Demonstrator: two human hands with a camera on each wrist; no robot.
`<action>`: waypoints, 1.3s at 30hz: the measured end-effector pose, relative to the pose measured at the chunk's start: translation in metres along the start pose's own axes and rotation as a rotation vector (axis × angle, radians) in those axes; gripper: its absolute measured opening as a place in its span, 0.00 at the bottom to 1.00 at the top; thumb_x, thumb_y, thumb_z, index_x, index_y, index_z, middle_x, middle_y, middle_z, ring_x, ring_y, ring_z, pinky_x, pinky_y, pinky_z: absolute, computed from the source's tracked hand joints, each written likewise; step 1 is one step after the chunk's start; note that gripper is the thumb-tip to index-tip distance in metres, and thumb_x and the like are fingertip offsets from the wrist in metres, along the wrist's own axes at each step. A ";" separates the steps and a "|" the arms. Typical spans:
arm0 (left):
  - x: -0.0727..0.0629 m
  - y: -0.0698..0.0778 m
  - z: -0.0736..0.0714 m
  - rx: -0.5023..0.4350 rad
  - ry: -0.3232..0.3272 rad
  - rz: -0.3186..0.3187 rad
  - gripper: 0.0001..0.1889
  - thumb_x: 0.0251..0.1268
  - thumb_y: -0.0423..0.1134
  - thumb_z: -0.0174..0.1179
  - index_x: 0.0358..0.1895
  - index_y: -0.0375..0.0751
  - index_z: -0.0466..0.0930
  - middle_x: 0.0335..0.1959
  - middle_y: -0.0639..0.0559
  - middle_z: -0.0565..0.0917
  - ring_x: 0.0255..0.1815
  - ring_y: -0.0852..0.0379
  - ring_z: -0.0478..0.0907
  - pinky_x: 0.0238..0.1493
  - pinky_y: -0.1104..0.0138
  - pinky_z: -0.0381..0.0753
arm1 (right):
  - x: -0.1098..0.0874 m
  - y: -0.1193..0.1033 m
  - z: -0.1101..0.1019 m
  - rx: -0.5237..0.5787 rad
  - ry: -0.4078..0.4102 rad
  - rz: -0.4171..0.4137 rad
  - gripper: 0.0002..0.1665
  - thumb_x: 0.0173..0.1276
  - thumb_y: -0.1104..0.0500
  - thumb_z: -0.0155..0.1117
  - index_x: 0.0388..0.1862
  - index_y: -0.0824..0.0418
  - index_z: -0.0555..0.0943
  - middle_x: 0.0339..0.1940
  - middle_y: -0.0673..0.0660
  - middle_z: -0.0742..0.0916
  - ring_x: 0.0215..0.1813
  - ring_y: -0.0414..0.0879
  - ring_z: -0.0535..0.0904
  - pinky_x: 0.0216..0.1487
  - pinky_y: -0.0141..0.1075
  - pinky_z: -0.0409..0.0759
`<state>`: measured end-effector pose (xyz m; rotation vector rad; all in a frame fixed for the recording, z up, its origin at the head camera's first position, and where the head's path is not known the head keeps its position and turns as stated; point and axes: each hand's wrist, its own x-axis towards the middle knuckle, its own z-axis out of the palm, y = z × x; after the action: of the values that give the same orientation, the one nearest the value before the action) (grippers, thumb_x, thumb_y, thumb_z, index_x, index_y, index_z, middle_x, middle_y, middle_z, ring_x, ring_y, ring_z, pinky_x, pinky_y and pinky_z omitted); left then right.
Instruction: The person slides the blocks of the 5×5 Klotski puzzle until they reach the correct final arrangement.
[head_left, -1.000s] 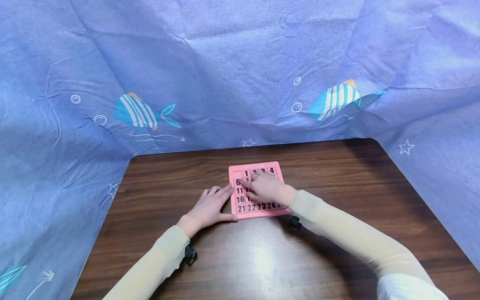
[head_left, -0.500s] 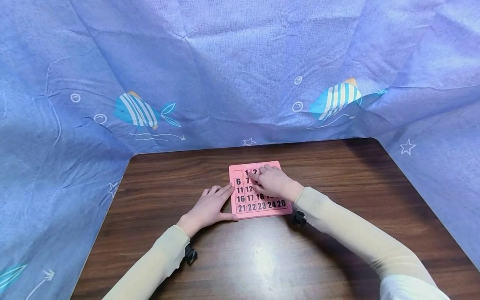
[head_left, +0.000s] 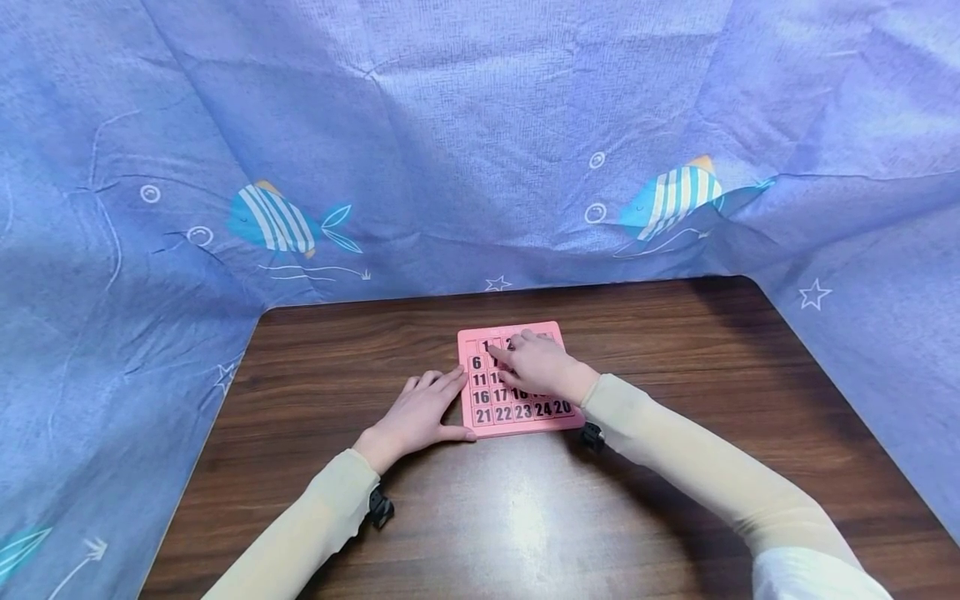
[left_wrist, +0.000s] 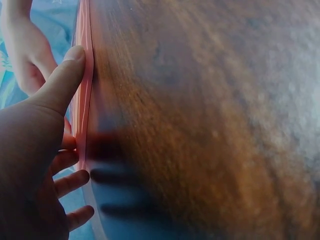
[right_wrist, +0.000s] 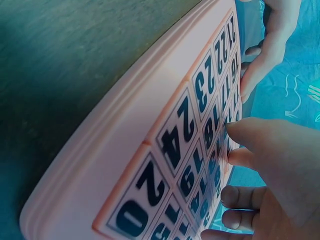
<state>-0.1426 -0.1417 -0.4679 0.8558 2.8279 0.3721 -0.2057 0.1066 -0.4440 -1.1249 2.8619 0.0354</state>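
Note:
A pink number slide puzzle lies flat on the table, its square tiles bearing black numerals. At its left side, my left hand rests with fingers spread, fingertips on the side edge and thumb at the near left corner. My right hand reaches over the top rows, its index fingertip touching the tile marked 1. That tile sits partway into the gap at the far left corner. Tile 20 is at the near right corner in the right wrist view. Several tiles are hidden under my right hand.
The dark wood-grain table stretches around the puzzle. Behind and beside it hangs a blue fish-print cloth. A small black device is strapped under the left wrist, another under the right.
My right hand first lifted back to the right, then came left with its index finger on tile 1. That tile has slid slightly left. The left hand and the board have stayed put.

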 end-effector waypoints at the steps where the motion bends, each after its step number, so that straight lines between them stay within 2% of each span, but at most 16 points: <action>1: 0.000 0.000 0.000 -0.001 0.004 0.002 0.53 0.60 0.71 0.67 0.81 0.40 0.64 0.82 0.44 0.63 0.74 0.42 0.66 0.67 0.45 0.65 | 0.001 0.000 0.000 0.003 0.004 -0.002 0.31 0.79 0.45 0.59 0.76 0.56 0.76 0.52 0.65 0.86 0.52 0.59 0.80 0.52 0.54 0.82; 8: 0.001 -0.002 0.002 0.006 -0.005 -0.002 0.54 0.61 0.72 0.65 0.82 0.41 0.62 0.83 0.45 0.61 0.74 0.43 0.65 0.68 0.46 0.65 | 0.007 -0.005 -0.002 0.012 -0.008 -0.019 0.30 0.80 0.47 0.59 0.76 0.56 0.76 0.51 0.64 0.85 0.54 0.59 0.80 0.56 0.55 0.81; 14: 0.001 -0.003 0.004 0.002 -0.008 -0.003 0.54 0.61 0.73 0.64 0.82 0.41 0.61 0.83 0.46 0.60 0.75 0.44 0.65 0.69 0.45 0.64 | 0.013 -0.010 -0.004 0.029 -0.041 -0.012 0.31 0.80 0.45 0.58 0.77 0.54 0.75 0.55 0.65 0.85 0.57 0.59 0.80 0.62 0.55 0.78; 19: 0.001 -0.003 0.004 0.001 -0.006 -0.005 0.54 0.61 0.73 0.64 0.82 0.41 0.62 0.84 0.46 0.60 0.75 0.44 0.65 0.69 0.45 0.64 | 0.013 -0.011 -0.006 0.033 -0.042 -0.011 0.31 0.80 0.45 0.58 0.77 0.54 0.75 0.55 0.65 0.85 0.57 0.60 0.80 0.61 0.56 0.78; 29: -0.001 -0.002 0.002 -0.017 -0.005 -0.008 0.54 0.61 0.72 0.65 0.82 0.41 0.61 0.83 0.46 0.60 0.76 0.43 0.64 0.70 0.45 0.63 | -0.007 0.008 -0.008 0.023 -0.034 0.027 0.31 0.79 0.47 0.58 0.75 0.57 0.76 0.53 0.65 0.86 0.56 0.60 0.80 0.60 0.55 0.77; 35: -0.001 -0.002 0.002 -0.011 -0.002 -0.005 0.54 0.61 0.73 0.64 0.82 0.41 0.61 0.83 0.46 0.60 0.76 0.43 0.64 0.70 0.45 0.63 | -0.018 0.017 -0.003 0.005 -0.019 0.055 0.31 0.78 0.47 0.60 0.76 0.56 0.76 0.45 0.64 0.85 0.47 0.58 0.78 0.51 0.54 0.79; 39: -0.002 -0.002 0.003 -0.016 -0.002 -0.006 0.54 0.61 0.73 0.64 0.82 0.41 0.61 0.84 0.46 0.60 0.76 0.42 0.64 0.70 0.43 0.63 | -0.019 0.018 0.000 -0.001 -0.001 0.053 0.31 0.79 0.46 0.60 0.75 0.55 0.76 0.45 0.64 0.85 0.47 0.58 0.78 0.51 0.55 0.80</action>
<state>-0.1416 -0.1436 -0.4714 0.8434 2.8214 0.3916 -0.2039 0.1332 -0.4424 -1.0479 2.8905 0.0402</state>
